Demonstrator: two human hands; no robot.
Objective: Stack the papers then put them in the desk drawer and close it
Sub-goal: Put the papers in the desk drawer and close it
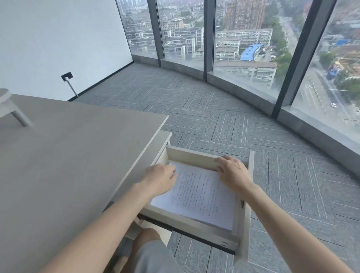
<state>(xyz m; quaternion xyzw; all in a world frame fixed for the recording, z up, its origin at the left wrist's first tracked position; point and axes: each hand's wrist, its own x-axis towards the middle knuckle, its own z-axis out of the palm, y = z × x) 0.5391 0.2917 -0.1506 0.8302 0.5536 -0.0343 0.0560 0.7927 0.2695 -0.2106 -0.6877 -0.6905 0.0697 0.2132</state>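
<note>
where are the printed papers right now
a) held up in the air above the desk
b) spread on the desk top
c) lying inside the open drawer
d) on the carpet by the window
c: the stack of printed papers lies flat inside the pulled-out drawer, with the left hand on its left edge and the right hand at its far right corner against the drawer wall; the desk top has no sheets on it.

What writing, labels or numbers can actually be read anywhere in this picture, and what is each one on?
Nothing here can be quoted.
White printed papers in the open pale wooden drawer: columns of small dark characters, too small and blurred to read.
Small black plate on the white wall: no text visible.
Buildings beyond the tall glass windows: any signs are too distant to make out.
</note>
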